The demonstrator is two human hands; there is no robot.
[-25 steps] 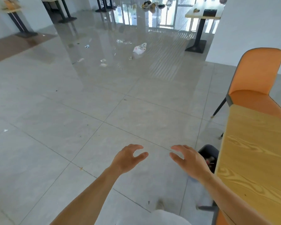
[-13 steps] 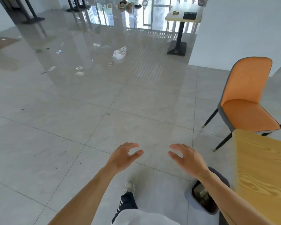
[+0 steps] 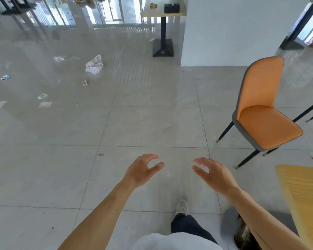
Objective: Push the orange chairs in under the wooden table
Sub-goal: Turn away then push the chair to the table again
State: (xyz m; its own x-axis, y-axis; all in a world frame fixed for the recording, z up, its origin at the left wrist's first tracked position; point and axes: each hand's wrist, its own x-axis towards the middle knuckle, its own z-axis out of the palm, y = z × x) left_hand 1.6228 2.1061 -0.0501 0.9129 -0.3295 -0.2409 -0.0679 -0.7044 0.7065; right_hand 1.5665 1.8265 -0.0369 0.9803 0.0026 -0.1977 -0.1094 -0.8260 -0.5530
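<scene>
Fingers (image 3: 153,156) of both hands curl empty beside smooth orange chair (image 3: 262,112), grained wooden table (image 3: 304,195).

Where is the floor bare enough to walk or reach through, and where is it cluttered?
Bare tiles run ahead of the left hand and right hand, up to the white wall and the orange chair. Crowded: litter around the plastic bag far left; chair legs beside the wooden table.

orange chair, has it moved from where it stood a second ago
Cannot tell. The orange chair now sits clear of the wooden table corner, but the camera itself swung. Neither the left hand nor the right hand touches it.
</scene>
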